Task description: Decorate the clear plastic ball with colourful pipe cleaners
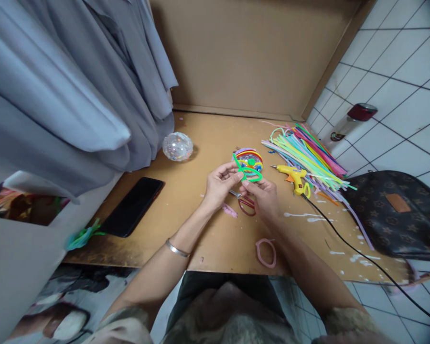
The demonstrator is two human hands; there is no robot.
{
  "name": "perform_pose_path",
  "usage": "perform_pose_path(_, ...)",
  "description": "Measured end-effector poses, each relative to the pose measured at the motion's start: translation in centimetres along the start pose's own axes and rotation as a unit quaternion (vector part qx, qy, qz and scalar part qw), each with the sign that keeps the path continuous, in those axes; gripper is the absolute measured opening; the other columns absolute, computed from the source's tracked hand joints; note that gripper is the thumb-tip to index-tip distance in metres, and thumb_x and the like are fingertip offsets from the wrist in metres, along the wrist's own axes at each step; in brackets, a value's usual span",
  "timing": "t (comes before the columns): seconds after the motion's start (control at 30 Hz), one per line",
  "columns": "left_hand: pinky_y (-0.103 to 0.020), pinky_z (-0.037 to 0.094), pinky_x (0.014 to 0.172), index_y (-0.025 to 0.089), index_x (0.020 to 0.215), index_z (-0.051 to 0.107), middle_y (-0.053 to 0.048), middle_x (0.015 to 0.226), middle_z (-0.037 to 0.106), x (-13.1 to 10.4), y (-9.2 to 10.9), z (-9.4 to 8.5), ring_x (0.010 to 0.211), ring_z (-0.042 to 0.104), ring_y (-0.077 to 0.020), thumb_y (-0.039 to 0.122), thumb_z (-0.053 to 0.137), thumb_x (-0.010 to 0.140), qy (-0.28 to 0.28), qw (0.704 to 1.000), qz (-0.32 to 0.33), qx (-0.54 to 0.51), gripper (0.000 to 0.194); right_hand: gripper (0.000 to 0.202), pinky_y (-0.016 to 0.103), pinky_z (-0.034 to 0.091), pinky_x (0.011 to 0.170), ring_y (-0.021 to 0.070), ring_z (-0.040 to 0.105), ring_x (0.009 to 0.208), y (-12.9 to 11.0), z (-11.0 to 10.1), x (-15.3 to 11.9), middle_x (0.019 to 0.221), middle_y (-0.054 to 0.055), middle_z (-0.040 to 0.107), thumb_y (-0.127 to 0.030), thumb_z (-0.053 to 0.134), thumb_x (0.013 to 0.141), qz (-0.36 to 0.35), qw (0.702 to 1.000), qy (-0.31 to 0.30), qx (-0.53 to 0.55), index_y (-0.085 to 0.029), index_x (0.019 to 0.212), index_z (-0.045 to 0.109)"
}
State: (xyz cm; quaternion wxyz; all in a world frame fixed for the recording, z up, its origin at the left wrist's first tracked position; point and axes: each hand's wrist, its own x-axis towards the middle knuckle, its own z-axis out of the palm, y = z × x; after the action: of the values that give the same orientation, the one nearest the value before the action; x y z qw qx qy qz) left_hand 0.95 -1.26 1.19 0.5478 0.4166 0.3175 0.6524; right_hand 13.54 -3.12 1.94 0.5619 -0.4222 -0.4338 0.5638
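Note:
A bright green pipe cleaner [254, 178], bent into loops, is held up between both hands over the table. My left hand [221, 184] pinches it from the left, and my right hand [264, 193] grips its lower edge with fingertips. Just behind stands a round ornament [249, 155] with rainbow bands and a green spot, partly covered by the green loops. Below the hands lie red-handled scissors [247, 206], partly hidden by my right hand. Beside them is a crumpled pink piece [230, 210]. Nearer the front edge rests a pink pipe cleaner ring [265, 253].
A yellow glue gun [294, 176] with a trailing black cord lies right, by a pile of coloured pipe cleaners [308, 153]. A brown bag [401, 210] sits at the right edge. On the left are a clear ball [178, 146], a black phone [133, 206] and grey cloth [93, 81].

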Motion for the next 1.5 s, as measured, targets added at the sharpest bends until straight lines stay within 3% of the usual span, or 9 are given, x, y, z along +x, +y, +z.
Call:
perform_pose_path(0.27, -0.022, 0.050, 0.060, 0.017, 0.081, 0.075, 0.000, 0.072, 0.071, -0.2, 0.3, 0.3, 0.060, 0.060, -0.0087, 0.035, 0.090, 0.053, 0.047, 0.999, 0.014, 0.014, 0.037, 0.022, 0.024, 0.046, 0.053, 0.0098, 0.057, 0.048, -0.3, 0.3, -0.3, 0.055, -0.001, 0.068, -0.036, 0.082, 0.057, 0.022, 1.000, 0.002, 0.018, -0.019, 0.065, 0.069)
perform_pose_path(0.43, -0.022, 0.049, 0.057, 0.017, 0.078, 0.077, -0.001, 0.068, 0.071, -0.4, 0.3, 0.3, 0.057, 0.059, -0.0093, 0.033, 0.086, 0.060, 0.073, 0.995, 0.036, 0.060, 0.026, 0.021, 0.025, 0.046, 0.054, 0.0100, 0.057, 0.048, -0.2, 0.4, -0.3, 0.056, -0.001, 0.068, -0.035, 0.082, 0.058, 0.029, 0.999, -0.001, 0.028, -0.019, 0.065, 0.069)
perform_pose_path(0.6, -0.025, 0.052, 0.066, 0.017, 0.079, 0.078, -0.005, 0.077, 0.074, -0.6, 0.4, 0.1, 0.069, 0.065, -0.0129, 0.027, 0.077, 0.070, 0.048, 0.982, 0.104, 0.148, 0.013, 0.022, 0.025, 0.046, 0.052, 0.0102, 0.056, 0.048, -0.1, 0.4, -0.3, 0.056, -0.001, 0.067, -0.035, 0.082, 0.056, 0.035, 0.999, 0.004, 0.028, -0.020, 0.063, 0.068)
perform_pose_path(0.77, -0.025, 0.052, 0.070, 0.018, 0.085, 0.078, -0.005, 0.083, 0.074, -0.9, 0.8, -0.1, 0.076, 0.067, -0.0138, 0.026, 0.070, 0.077, 0.008, 0.966, 0.164, 0.202, 0.014, 0.023, 0.025, 0.045, 0.053, 0.0107, 0.056, 0.049, -0.4, 0.5, -0.3, 0.056, -0.001, 0.067, -0.036, 0.082, 0.057, 0.024, 0.999, 0.007, 0.023, -0.020, 0.064, 0.068)
perform_pose_path(0.9, -0.024, 0.050, 0.065, 0.016, 0.081, 0.077, -0.004, 0.075, 0.072, -1.0, 1.3, 0.1, 0.068, 0.063, -0.0125, 0.037, 0.069, 0.081, 0.017, 0.976, 0.122, 0.180, 0.022, 0.025, 0.025, 0.046, 0.053, 0.0104, 0.056, 0.049, -0.4, 0.4, -0.3, 0.056, -0.001, 0.067, -0.038, 0.083, 0.057, 0.016, 1.000, 0.005, 0.012, -0.020, 0.066, 0.069)
perform_pose_path(1.07, -0.022, 0.046, 0.055, 0.015, 0.074, 0.074, 0.000, 0.062, 0.067, -0.7, 1.4, 0.2, 0.054, 0.056, -0.0096, 0.045, 0.078, 0.070, 0.033, 0.992, 0.045, 0.111, 0.030, 0.027, 0.026, 0.048, 0.056, 0.0108, 0.058, 0.051, -0.4, 0.4, -0.5, 0.060, 0.000, 0.069, -0.041, 0.083, 0.059, 0.008, 1.000, -0.008, -0.013, -0.019, 0.069, 0.070)
perform_pose_path(1.5, -0.022, 0.048, 0.054, 0.016, 0.073, 0.071, 0.001, 0.063, 0.066, -0.2, 1.3, 0.2, 0.051, 0.056, -0.0073, 0.046, 0.085, 0.060, 0.020, 0.999, -0.007, 0.041, 0.036, 0.028, 0.027, 0.050, 0.056, 0.0111, 0.058, 0.053, -0.8, 0.5, -0.7, 0.062, 0.000, 0.070, -0.042, 0.083, 0.058, -0.002, 0.999, 0.001, -0.043, -0.020, 0.068, 0.070)
